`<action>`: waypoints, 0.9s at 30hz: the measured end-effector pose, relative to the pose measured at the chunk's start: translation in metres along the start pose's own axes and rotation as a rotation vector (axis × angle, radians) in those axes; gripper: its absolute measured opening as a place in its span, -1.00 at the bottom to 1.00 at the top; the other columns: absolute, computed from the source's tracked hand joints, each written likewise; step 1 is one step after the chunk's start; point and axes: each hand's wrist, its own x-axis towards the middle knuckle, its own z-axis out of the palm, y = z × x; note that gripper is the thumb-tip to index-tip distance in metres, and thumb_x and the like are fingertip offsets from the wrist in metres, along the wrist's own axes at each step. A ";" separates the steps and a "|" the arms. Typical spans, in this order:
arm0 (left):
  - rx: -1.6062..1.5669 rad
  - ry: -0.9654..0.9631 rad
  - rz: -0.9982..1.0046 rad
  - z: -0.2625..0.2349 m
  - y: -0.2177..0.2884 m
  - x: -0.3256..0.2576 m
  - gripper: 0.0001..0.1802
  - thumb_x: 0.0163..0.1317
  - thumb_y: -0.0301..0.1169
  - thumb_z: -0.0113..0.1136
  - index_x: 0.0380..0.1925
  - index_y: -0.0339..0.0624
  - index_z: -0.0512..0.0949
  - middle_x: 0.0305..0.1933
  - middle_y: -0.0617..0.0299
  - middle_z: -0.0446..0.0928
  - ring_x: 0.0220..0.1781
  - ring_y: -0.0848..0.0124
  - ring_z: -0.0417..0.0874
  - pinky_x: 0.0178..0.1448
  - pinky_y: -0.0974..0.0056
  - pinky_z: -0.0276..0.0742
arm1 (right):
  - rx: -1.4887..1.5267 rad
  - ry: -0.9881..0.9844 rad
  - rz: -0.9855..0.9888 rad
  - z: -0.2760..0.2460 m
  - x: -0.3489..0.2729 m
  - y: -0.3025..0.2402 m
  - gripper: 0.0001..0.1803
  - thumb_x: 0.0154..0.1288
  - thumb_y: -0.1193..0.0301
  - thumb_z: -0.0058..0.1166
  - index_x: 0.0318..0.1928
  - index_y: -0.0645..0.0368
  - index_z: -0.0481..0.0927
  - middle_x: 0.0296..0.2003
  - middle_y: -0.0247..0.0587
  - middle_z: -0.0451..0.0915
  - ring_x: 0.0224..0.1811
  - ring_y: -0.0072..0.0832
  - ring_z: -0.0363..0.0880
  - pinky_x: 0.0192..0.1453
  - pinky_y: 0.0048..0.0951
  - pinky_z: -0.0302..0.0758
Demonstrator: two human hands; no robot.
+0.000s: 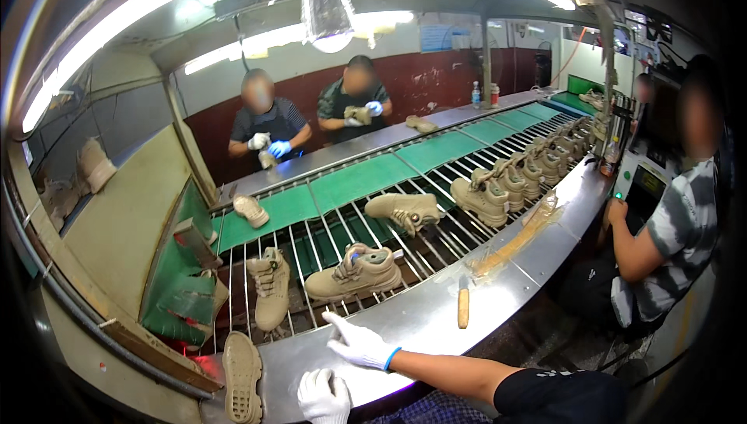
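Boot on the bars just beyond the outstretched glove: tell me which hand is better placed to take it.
Probably the right hand: it stretches over the metal ledge, its fingertips close to the boot. The left hand sits farther back, toward the picture's lower edge.

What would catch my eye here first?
Probably the tan boots lined up toward the upper right, with a bright green strip running behind them. Nearer, the white-gloved right hand is at the metal ledge, left of a wooden-handled tool.
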 end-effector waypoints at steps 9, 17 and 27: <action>-0.020 -0.053 -0.086 -0.005 0.004 0.009 -0.74 0.34 -0.21 0.32 -0.17 -0.18 0.70 -0.16 -0.10 0.67 -0.07 -0.10 0.65 0.14 -0.09 0.57 | -0.088 -0.012 -0.042 0.002 0.004 0.007 -0.41 0.54 0.12 0.11 0.45 0.10 0.45 0.04 0.03 0.72 0.06 -0.05 0.74 0.20 -0.12 0.64; -0.031 -0.037 -0.088 -0.007 0.003 0.010 -0.75 0.32 -0.23 0.33 -0.16 -0.16 0.69 -0.17 -0.08 0.66 -0.06 -0.08 0.66 0.15 -0.08 0.58 | -0.100 -0.011 -0.047 0.009 0.008 0.016 -0.46 0.54 0.12 0.10 0.38 0.11 0.53 0.09 0.06 0.71 0.12 -0.08 0.73 0.25 -0.17 0.64; -0.070 -0.048 -0.114 -0.007 -0.010 0.009 -0.77 0.29 -0.31 0.35 -0.13 -0.17 0.66 -0.17 -0.06 0.64 -0.04 -0.08 0.64 0.17 -0.06 0.56 | -0.050 0.031 -0.079 -0.031 0.011 -0.004 -0.47 0.53 0.14 0.07 0.39 0.08 0.53 0.18 0.01 0.69 0.24 -0.11 0.70 0.39 -0.18 0.58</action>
